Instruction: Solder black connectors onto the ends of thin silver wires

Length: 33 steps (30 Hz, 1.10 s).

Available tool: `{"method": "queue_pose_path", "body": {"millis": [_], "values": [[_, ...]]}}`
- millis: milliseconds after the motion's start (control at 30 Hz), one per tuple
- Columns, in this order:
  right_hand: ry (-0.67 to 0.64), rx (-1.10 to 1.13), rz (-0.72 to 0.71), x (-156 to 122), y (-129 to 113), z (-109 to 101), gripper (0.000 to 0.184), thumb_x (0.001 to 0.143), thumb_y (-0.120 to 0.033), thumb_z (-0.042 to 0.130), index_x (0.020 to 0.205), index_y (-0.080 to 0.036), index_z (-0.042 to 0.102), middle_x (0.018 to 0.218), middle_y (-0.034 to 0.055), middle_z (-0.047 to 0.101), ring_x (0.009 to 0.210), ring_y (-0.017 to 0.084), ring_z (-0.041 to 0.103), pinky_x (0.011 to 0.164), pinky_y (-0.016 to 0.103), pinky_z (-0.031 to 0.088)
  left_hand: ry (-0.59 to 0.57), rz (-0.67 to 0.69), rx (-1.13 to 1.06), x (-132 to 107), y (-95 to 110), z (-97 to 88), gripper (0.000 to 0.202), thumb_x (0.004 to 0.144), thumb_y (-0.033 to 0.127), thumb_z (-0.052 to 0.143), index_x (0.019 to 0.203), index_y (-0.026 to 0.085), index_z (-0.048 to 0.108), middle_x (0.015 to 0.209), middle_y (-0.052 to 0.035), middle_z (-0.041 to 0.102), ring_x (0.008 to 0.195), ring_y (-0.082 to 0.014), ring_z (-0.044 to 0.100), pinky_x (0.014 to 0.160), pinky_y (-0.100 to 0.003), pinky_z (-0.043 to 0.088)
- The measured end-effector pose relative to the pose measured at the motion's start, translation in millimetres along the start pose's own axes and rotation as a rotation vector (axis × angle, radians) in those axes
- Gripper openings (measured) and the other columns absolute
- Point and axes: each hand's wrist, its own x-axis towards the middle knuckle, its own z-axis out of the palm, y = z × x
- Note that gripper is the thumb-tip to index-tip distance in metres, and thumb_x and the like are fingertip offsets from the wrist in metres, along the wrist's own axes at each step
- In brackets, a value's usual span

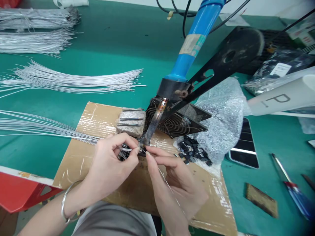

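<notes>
Under the tip of a blue-handled soldering iron (pixel 189 42), held pointing down by a black stand arm (pixel 221 62), my two hands come close together. My left hand (pixel 112 167) is closed, pinching a thin silvery metal tube (pixel 126 149) between thumb and forefinger. In a pinch too, my right hand (pixel 176 183) grips a thin solder wire (pixel 169 187), whose tail runs back across the palm. Fingertips partly hide the point where tube, wire and iron tip meet. Just behind, several metal tubes (pixel 131 119) lie on a pale block (pixel 123 131).
A cardboard sheet (pixel 83 131) covers the green table. A fan (pixel 172 123) stands behind the iron tip. To the right are small black pieces (pixel 193 149), bubble wrap (pixel 219 121), a phone (pixel 244 144) and a screwdriver (pixel 296 193). Wire bundles (pixel 81 80) lie at left.
</notes>
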Motion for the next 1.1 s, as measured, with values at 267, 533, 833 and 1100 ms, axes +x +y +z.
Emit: {"method": "queue_pose_path", "body": {"millis": [267, 533, 833, 1100], "values": [[-0.004, 0.004, -0.001, 0.4, 1.7, 1.0, 0.012, 0.091, -0.017, 0.076, 0.081, -0.021, 0.071, 0.101, 0.006, 0.084, 0.09, 0.02, 0.081, 0.082, 0.03, 0.065, -0.026, -0.051, 0.023, 1.8, -1.1, -0.1, 0.011, 0.08, 0.021, 0.062, 0.07, 0.019, 0.068, 0.079, -0.0048, 0.077, 0.073, -0.0199, 0.069, 0.059, -0.029, 0.047], [-0.018, 0.018, 0.05, 0.6, 4.0, -0.9, 0.014, 0.09, -0.017, 0.077, 0.08, -0.022, 0.069, 0.101, 0.0051, 0.084, 0.09, 0.019, 0.081, 0.08, 0.029, 0.064, -0.045, -0.151, 0.027, 2.9, -4.4, -1.6, 0.011, 0.077, 0.029, 0.064, 0.071, 0.02, 0.067, 0.08, -0.0074, 0.076, 0.07, -0.0213, 0.066, 0.062, -0.032, 0.048], [-0.032, 0.057, 0.076, 0.2, 10.3, -1.4, 0.014, 0.09, -0.015, 0.078, 0.081, -0.022, 0.07, 0.107, 0.0044, 0.083, 0.098, 0.019, 0.08, 0.087, 0.029, 0.063, -0.042, -0.196, 0.005, 7.8, -2.1, -1.4, 0.015, 0.076, 0.034, 0.064, 0.071, 0.02, 0.068, 0.078, -0.0085, 0.073, 0.072, -0.0223, 0.065, 0.061, -0.032, 0.046], [-0.033, 0.054, 0.079, -0.6, 9.2, -2.1, 0.014, 0.089, -0.015, 0.078, 0.081, -0.023, 0.07, 0.106, 0.0032, 0.083, 0.098, 0.018, 0.08, 0.088, 0.028, 0.061, -0.032, -0.191, 0.011, 9.7, -0.1, -0.8, 0.015, 0.075, 0.033, 0.065, 0.071, 0.019, 0.068, 0.079, -0.0088, 0.074, 0.07, -0.0214, 0.064, 0.06, -0.031, 0.044]]}}
